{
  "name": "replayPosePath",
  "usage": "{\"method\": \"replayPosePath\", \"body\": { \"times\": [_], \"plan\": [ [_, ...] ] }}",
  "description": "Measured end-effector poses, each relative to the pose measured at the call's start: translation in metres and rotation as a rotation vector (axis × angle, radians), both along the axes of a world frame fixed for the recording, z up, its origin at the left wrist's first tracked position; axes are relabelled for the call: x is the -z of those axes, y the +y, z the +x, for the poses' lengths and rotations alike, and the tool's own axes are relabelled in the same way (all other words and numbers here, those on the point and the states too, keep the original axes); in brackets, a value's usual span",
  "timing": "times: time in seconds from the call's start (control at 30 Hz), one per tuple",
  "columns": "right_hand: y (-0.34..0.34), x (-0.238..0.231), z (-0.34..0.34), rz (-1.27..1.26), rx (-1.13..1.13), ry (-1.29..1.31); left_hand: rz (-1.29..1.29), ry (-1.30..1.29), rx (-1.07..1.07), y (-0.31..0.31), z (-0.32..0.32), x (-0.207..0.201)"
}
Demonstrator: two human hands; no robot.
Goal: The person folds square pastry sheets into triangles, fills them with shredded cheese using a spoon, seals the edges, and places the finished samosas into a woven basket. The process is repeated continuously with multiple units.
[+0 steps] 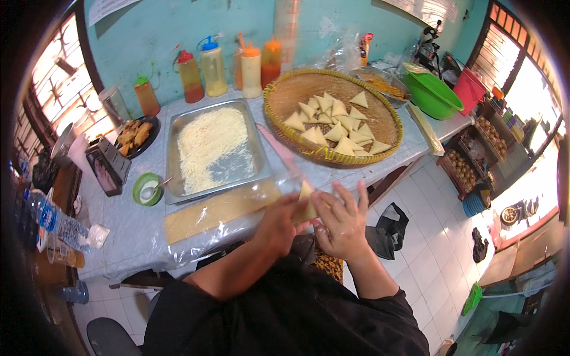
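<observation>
Both my hands meet at the table's front edge around a pale yellow folded pastry piece. My left hand grips its lower left side, and my right hand presses it from the right with fingers spread upward. Just beyond them stands a round woven tray holding several folded triangles. A steel tray with shredded white filling lies to the left of it. A strip of pastry sheets under clear plastic lies along the front edge, left of my hands.
Squeeze bottles line the back wall. A small green bowl with a spoon sits left of the steel tray, a dark plate of fried food behind it. A green basin and red bucket stand at the right.
</observation>
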State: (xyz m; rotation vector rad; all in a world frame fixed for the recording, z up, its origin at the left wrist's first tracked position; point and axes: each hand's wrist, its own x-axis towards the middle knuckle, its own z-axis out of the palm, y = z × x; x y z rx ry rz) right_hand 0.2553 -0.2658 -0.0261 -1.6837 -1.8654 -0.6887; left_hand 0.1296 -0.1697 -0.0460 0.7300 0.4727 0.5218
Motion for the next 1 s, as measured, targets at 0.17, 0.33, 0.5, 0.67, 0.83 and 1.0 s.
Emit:
{"method": "replayPosePath", "body": {
  "times": [0.17, 0.33, 0.5, 0.67, 0.83, 1.0],
  "plan": [
    [-0.001, 0.003, 0.018, -0.030, -0.023, -0.038, -0.067, 0.072, 0.086, 0.001, 0.015, 0.000],
    [0.005, -0.009, 0.059, -0.055, -0.076, 0.276, -0.202, -0.060, 0.311, 0.018, 0.012, -0.012],
    [0.047, -0.021, 0.139, 0.077, 0.198, 0.642, -0.088, -0.091, 0.276, 0.027, -0.007, -0.033],
    [0.092, -0.022, 0.241, -0.396, 0.553, 0.349, 0.185, -0.064, 0.130, 0.040, -0.050, -0.052],
    [0.112, -0.020, 0.234, -0.815, 0.778, 0.237, 0.366, -0.139, -0.172, 0.073, -0.105, -0.065],
    [0.100, -0.018, 0.214, -0.342, 0.738, 0.043, 0.511, -0.028, -0.436, 0.084, -0.143, -0.063]
  ]
}}
